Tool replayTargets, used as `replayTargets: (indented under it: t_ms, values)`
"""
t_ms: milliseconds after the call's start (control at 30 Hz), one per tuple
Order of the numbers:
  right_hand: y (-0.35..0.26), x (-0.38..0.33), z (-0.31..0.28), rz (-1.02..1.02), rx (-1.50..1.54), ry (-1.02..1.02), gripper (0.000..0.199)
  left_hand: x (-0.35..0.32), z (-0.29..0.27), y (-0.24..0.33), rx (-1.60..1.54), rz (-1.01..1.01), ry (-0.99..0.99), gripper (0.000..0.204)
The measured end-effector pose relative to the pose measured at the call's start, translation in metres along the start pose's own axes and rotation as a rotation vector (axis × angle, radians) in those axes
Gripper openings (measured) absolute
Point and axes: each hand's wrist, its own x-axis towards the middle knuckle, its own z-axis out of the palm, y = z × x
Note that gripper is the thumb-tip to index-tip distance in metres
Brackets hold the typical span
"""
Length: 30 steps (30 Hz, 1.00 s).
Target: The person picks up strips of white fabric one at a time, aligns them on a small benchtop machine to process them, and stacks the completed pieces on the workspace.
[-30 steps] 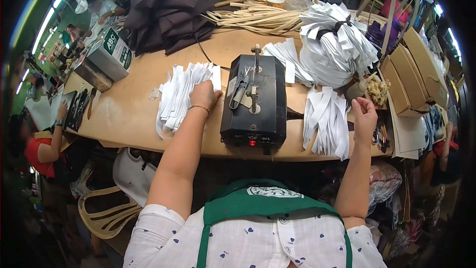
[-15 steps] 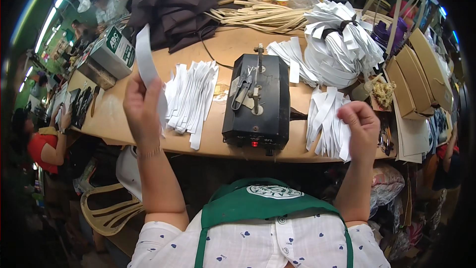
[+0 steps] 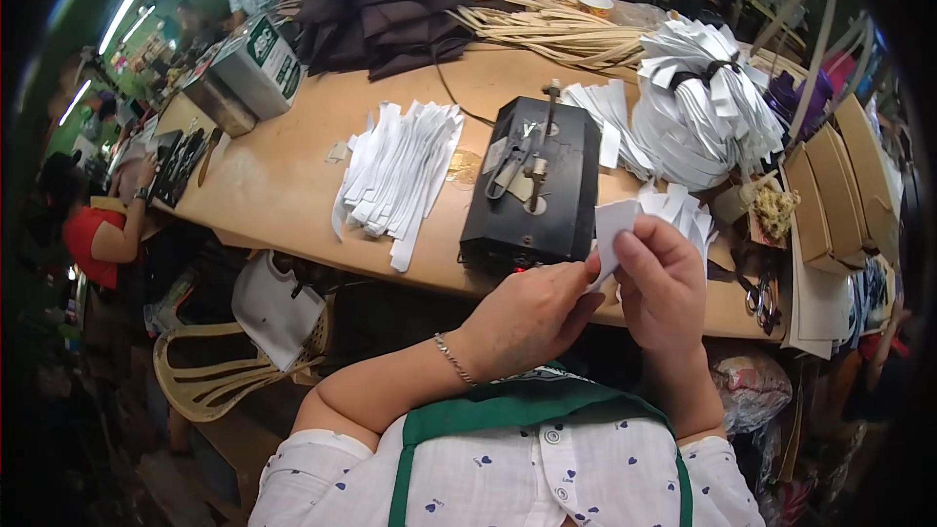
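Observation:
A white fabric-like strip point(image 3: 614, 227) stands up between my two hands, in front of the right side of a black box-shaped device point(image 3: 535, 185). My right hand point(image 3: 666, 283) pinches it between thumb and fingers. My left hand point(image 3: 527, 320) reaches across from the left, its fingertips closed on the strip's lower end. Behind my right hand lies a pile of white strips point(image 3: 680, 210), partly hidden by it. Another stack of white strips point(image 3: 400, 171) rests left of the device. The device carries metal posts and a clip-like tool point(image 3: 514, 164) on top.
Tied white strips point(image 3: 695, 117) form a large bundle at the back right, near cardboard boxes point(image 3: 830, 195). Scissors point(image 3: 761, 301) lie at the table's right edge. Dark cloth point(image 3: 381, 5), pale cane-like strands point(image 3: 551, 34) and a metal can point(image 3: 259, 68) stand farther back. Other people work around the table.
My left hand has come from the raised left side to the right, bringing the strip to my right hand. Both hands now meet on it. The view has shifted a little.

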Motion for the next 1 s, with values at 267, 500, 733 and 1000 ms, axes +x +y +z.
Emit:
replayTargets:
  t_ms: [267,500,733,1000]
  values:
    - [0.013,0.088,-0.055,0.207,0.152,-0.004,0.015,-0.036,-0.042,0.002,-0.385,-0.252,-0.049,0.047]
    - [0.024,0.116,-0.045,0.257,0.197,-0.067,0.010,-0.077,-0.044,-0.028,-0.710,-0.436,0.133,0.046]
    - [0.024,0.116,-0.032,0.231,0.206,-0.055,0.008,-0.075,-0.045,-0.027,-0.718,-0.453,0.138,0.043]
    - [0.020,0.118,-0.034,0.267,0.161,-0.054,0.008,-0.073,-0.037,-0.027,-0.829,-0.479,0.019,0.045]
